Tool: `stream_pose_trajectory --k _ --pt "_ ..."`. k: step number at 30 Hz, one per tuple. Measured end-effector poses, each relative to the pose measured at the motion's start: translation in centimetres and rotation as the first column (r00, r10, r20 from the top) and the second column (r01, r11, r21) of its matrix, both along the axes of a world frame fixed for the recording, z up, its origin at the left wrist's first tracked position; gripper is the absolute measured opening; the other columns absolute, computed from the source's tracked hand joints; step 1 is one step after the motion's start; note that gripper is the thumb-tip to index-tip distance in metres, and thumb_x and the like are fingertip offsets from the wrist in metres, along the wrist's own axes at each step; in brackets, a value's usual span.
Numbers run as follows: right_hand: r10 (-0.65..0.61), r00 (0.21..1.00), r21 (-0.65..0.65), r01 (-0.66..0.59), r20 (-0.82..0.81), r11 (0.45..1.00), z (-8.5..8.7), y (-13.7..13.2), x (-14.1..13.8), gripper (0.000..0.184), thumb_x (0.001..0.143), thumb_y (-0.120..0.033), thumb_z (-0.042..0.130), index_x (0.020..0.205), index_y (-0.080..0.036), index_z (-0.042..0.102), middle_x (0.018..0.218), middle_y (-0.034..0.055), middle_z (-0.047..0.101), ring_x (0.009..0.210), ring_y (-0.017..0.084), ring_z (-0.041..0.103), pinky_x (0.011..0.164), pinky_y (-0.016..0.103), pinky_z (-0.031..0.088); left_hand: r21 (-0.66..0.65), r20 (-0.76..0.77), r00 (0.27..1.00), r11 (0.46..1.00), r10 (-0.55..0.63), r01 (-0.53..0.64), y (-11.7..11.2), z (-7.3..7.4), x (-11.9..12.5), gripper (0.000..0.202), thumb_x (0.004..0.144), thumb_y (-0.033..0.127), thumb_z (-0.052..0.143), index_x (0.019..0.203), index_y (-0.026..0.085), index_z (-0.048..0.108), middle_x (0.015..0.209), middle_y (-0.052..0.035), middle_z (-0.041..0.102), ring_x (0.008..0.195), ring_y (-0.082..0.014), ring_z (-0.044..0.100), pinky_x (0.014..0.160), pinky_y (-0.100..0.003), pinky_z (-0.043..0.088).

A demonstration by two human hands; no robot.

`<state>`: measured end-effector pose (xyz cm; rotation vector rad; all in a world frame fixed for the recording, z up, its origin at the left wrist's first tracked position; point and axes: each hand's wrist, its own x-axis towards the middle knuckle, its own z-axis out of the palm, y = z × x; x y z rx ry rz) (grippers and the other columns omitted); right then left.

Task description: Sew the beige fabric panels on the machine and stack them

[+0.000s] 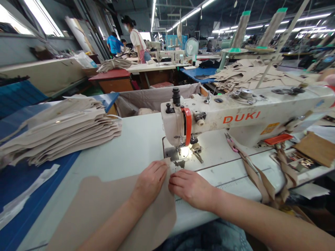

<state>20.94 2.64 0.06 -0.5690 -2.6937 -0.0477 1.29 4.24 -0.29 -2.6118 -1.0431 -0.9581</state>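
Observation:
A beige fabric panel (112,209) lies across the front of the white sewing table, its narrow corner pointing at the sewing machine (209,115). My left hand (151,181) rests on the panel with its fingers bent together at the right edge. Facing it, my right hand (192,188) has its fingers closed on that same edge, and its fingertips are partly hidden. Just beyond both hands is the lit needle area (181,151), with the presser foot above the metal plate. The fabric corner stops short of the needle.
A stack of beige cut pieces (62,129) stands on the left. Pink-handled scissors (232,144) and hanging fabric strips (258,174) lie right of the needle. Thread cones (240,31) rise behind the machine. A person in a white top (137,40) stands farther back.

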Motion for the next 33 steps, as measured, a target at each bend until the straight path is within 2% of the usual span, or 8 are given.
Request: stream_pose_trajectory --k 8,16,21,26,33 --pt "-0.006 1.000 0.004 0.007 -0.019 1.000 0.0 0.1 0.0 0.012 0.095 -0.018 0.056 0.095 -0.013 0.067 0.101 0.0075 0.070 0.096 0.019 0.059 0.092 0.032 0.048 0.023 0.000 1.000 1.000 -0.003 0.003 0.0 0.2 0.2 0.027 0.099 0.014 0.038 0.086 0.015 0.061 0.083 -0.0066 0.066 0.081 -0.0186 0.060 0.076 -0.033 0.056" --pt "-0.011 1.000 -0.001 0.011 -0.009 1.000 0.0 0.0 0.1 0.012 0.096 -0.019 0.056 0.094 -0.013 0.067 0.099 0.0068 0.069 0.095 0.019 0.059 0.090 0.031 0.049 -0.021 -0.013 1.000 1.000 0.010 -0.011 0.1 -0.1 0.1 0.027 0.099 0.014 0.039 0.085 0.016 0.062 0.084 -0.0065 0.065 0.081 -0.0189 0.061 0.076 -0.033 0.057" --pt "-0.009 1.000 0.018 0.008 0.019 1.000 0.2 0.1 0.0 0.010 0.095 -0.018 0.058 0.095 -0.013 0.066 0.098 0.0057 0.068 0.094 0.019 0.058 0.090 0.031 0.048 -0.024 -0.034 0.999 1.000 -0.013 0.012 -0.1 -0.1 -0.2 0.027 0.097 0.011 0.039 0.093 0.015 0.065 0.090 -0.0078 0.068 0.087 -0.0196 0.062 0.080 -0.034 0.057" --pt "-0.059 0.997 0.050 0.056 0.056 0.997 0.5 0.7 -0.6 0.010 0.095 -0.019 0.057 0.092 -0.014 0.065 0.093 0.0068 0.067 0.091 0.020 0.059 0.086 0.033 0.048 -0.060 -0.025 1.000 0.998 -0.010 0.008 -0.5 -0.1 -0.5 0.028 0.097 0.012 0.039 0.101 0.015 0.066 0.095 -0.0086 0.069 0.091 -0.0194 0.064 0.083 -0.034 0.058" --pt "-0.034 0.998 0.076 0.031 0.044 0.997 0.5 1.2 -0.3 0.012 0.095 -0.016 0.055 0.087 -0.013 0.064 0.092 0.0086 0.068 0.088 0.019 0.060 0.083 0.033 0.049 -0.034 -0.015 1.000 0.999 0.009 -0.010 -0.4 -0.3 -0.1 0.029 0.097 0.011 0.037 0.100 0.015 0.066 0.094 -0.0085 0.070 0.089 -0.0194 0.065 0.082 -0.034 0.060"
